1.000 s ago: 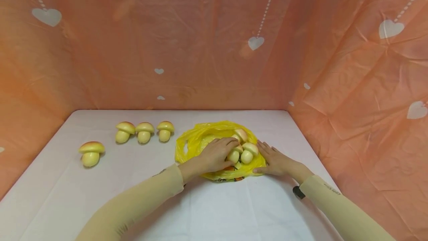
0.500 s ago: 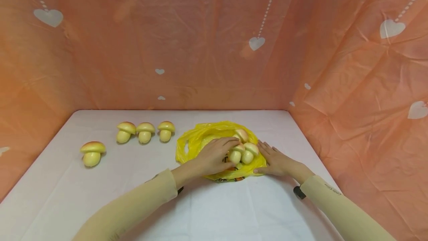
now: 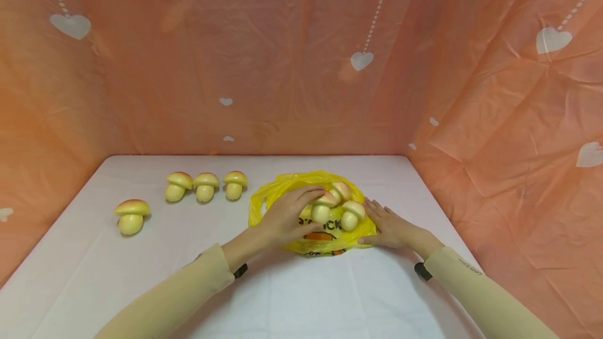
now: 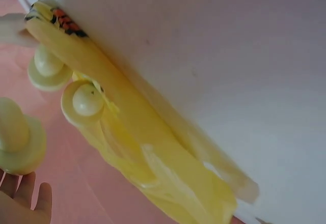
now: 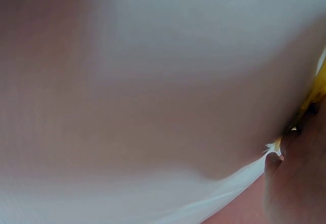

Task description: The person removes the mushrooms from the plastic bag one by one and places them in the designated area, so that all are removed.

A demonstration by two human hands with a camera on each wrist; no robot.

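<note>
My left hand (image 3: 285, 216) holds a toy mushroom (image 3: 322, 211) with a pinkish-cream cap above the yellow plastic bag (image 3: 268, 187). In the left wrist view, the fingers (image 4: 25, 191) meet the held mushroom's cap at the lower left edge. Two more mushrooms lie in the bag's mouth, one behind (image 3: 342, 191) and one at the right (image 3: 353, 215). Dark lettering and an orange print show on the bag. Spread flat along the bag's right rim, my right hand (image 3: 393, 226) touches the plastic with straight fingers. Its wrist view shows little more than white cloth and part of the hand.
Three mushrooms stand in a row at the back left: a left one (image 3: 178, 187), a middle one (image 3: 205, 187) and a right one (image 3: 234, 185). Another mushroom (image 3: 132, 216) is nearer and farther left. Pink heart-patterned sheets (image 3: 301, 82) wall in the white-covered table (image 3: 311, 297).
My left hand has drawn back to the left, and the mushroom it holds has come away from the other two, uncovering the bag's print. My right hand has stayed in place.
</note>
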